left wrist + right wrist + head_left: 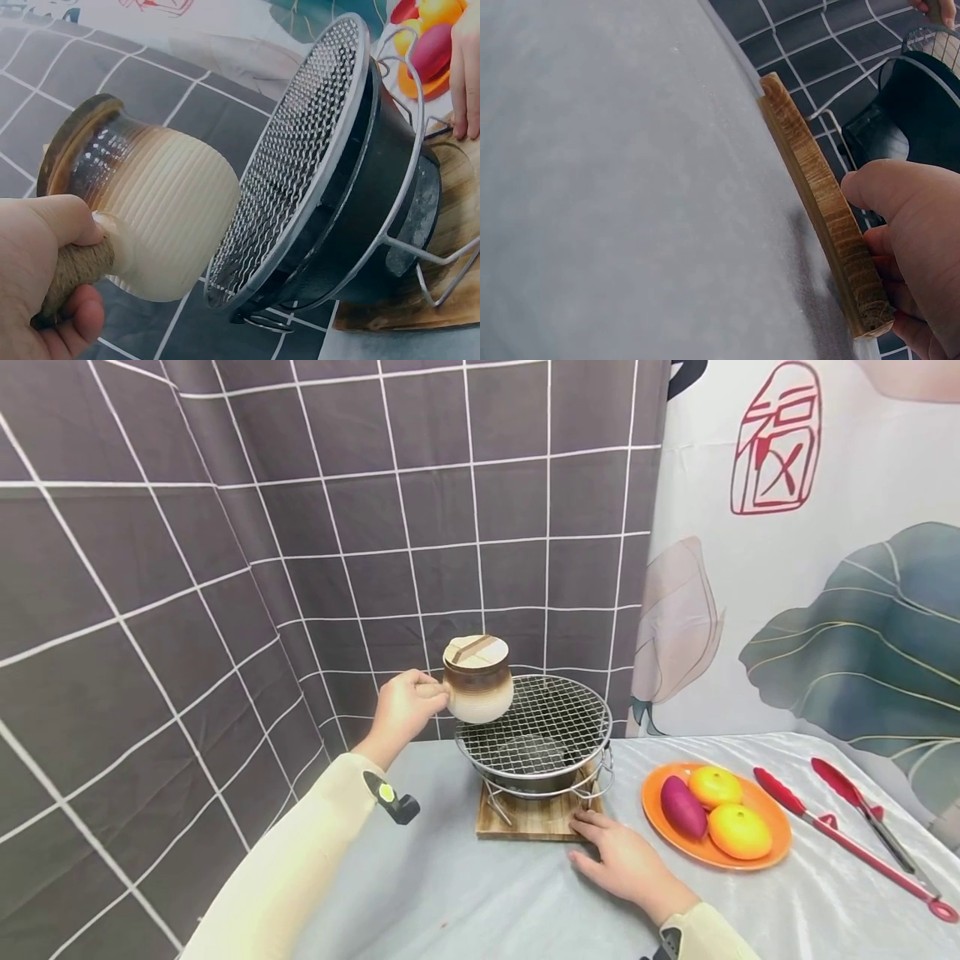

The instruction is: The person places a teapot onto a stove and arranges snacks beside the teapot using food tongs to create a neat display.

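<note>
My left hand (405, 706) grips the twine-wrapped side handle (75, 274) of a small ceramic pot (480, 693), cream below and brown at the neck, with a pale lid on top. The pot's base is close over the left side of a round wire mesh (551, 727). This mesh covers a black brazier (341, 247) in a wire stand on a wooden board (525, 827). At the board's front right corner, my right hand (626, 860) rests with fingers extended against the wood; its palm side is hidden.
Right of the board, an orange plate (780, 852) holds a purple sweet potato (682, 807) and two orange citrus fruits (738, 831). Red-tipped tongs (847, 843) lie farther right. Grid-patterned cloth (420, 527) hangs behind and at the left; a pale cloth (450, 893) covers the table.
</note>
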A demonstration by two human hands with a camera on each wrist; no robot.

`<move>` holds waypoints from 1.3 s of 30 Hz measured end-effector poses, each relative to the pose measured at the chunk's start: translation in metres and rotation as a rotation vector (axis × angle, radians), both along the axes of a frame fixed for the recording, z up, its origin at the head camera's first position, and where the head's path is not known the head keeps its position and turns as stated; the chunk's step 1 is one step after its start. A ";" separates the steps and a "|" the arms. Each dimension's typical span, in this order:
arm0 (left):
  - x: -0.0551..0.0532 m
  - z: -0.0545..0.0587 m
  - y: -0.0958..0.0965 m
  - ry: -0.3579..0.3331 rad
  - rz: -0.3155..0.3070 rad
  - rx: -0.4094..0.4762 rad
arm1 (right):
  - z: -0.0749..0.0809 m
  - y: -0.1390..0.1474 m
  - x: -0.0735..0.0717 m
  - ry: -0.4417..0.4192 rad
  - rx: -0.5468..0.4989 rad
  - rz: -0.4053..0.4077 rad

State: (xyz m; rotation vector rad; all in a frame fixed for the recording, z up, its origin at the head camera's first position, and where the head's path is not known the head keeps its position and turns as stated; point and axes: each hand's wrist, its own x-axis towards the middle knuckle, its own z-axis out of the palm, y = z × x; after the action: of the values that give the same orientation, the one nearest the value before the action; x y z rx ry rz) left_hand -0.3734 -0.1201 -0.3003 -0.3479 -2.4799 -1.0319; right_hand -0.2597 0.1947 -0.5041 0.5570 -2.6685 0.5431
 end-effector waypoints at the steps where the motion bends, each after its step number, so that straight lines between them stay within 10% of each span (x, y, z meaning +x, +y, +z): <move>1: 0.001 -0.001 0.000 -0.001 -0.001 0.000 | 0.000 0.000 0.000 -0.001 0.001 0.000; 39: -0.001 -0.014 0.007 -0.035 -0.036 -0.047 | -0.003 0.002 -0.001 0.004 0.002 0.001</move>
State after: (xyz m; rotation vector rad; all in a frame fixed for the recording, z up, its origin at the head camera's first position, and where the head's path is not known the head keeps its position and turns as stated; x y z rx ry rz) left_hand -0.3748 -0.1134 -0.3148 -0.3932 -2.5410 -1.0026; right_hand -0.2612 0.1965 -0.5068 0.5598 -2.6658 0.5391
